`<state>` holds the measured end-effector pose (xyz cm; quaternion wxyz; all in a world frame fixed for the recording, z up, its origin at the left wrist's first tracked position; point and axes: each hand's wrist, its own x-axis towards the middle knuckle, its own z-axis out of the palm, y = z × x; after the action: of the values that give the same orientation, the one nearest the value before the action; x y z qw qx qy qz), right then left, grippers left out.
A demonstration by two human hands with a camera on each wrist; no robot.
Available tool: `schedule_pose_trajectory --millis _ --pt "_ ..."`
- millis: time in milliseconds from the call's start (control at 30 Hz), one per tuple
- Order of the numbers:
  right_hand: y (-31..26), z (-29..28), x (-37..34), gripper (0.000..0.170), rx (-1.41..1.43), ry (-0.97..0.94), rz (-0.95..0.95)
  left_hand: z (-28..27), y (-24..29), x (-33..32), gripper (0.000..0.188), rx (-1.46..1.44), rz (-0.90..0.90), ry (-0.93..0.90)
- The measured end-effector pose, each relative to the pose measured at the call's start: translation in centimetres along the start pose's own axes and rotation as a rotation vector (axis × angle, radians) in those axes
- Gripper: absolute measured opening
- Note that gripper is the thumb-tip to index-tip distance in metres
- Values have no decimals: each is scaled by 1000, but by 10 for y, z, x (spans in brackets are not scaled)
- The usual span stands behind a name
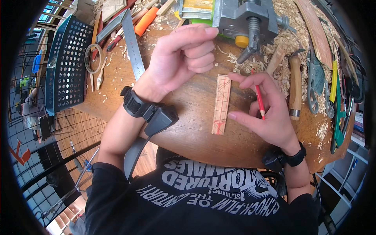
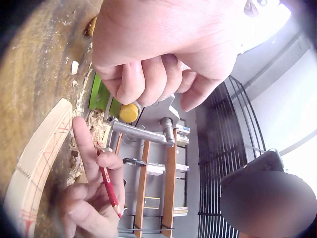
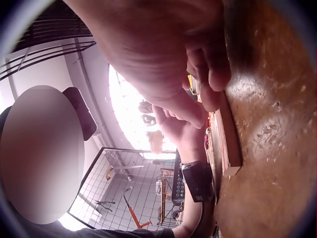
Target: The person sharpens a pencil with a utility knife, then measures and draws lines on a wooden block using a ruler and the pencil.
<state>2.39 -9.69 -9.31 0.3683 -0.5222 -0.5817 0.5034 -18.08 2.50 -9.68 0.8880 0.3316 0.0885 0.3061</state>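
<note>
A flat wooden strip [image 1: 221, 105] with red and dark drawn lines lies lengthwise on the bench; its marked face also shows in the left wrist view [image 2: 42, 156]. Just right of it, the right hand [image 1: 266, 107] holds a red pencil [image 1: 259, 98] among its fingers, with thumb and index finger stretched toward the strip's edge. Curled and holding nothing, the left hand [image 1: 184, 55] is raised up and left of the strip. In the right wrist view, the strip's side [image 3: 229, 144] shows beyond the right hand's fingertips.
A metal vise [image 1: 246, 23] stands at the back among wood shavings. On the left are a perforated basket [image 1: 68, 66], a steel square [image 1: 133, 47] and an orange handle [image 1: 146, 21]. A wooden-handled tool [image 1: 295, 84] and several other tools lie at the right.
</note>
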Motion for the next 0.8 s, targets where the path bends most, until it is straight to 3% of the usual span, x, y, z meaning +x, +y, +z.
schedule_pose_trajectory --millis 233,367,433,633,800 --pt "-3 1 -1 60 12 -103 7 0 1 0 32 -3 6 -1" --pt "-2 -1 -1 60 -104 -105 -26 0 3 0 37 49 -30 -3" --pt "0 -2 -2 71 -104 -225 -60 -1 3 -1 37 42 -27 -15" --pt "-9 2 -4 74 -159 -265 23 -1 2 -1 38 -19 -5 8" --pt "-4 2 -4 74 -195 -257 -13 0 1 0 40 -19 1 14"
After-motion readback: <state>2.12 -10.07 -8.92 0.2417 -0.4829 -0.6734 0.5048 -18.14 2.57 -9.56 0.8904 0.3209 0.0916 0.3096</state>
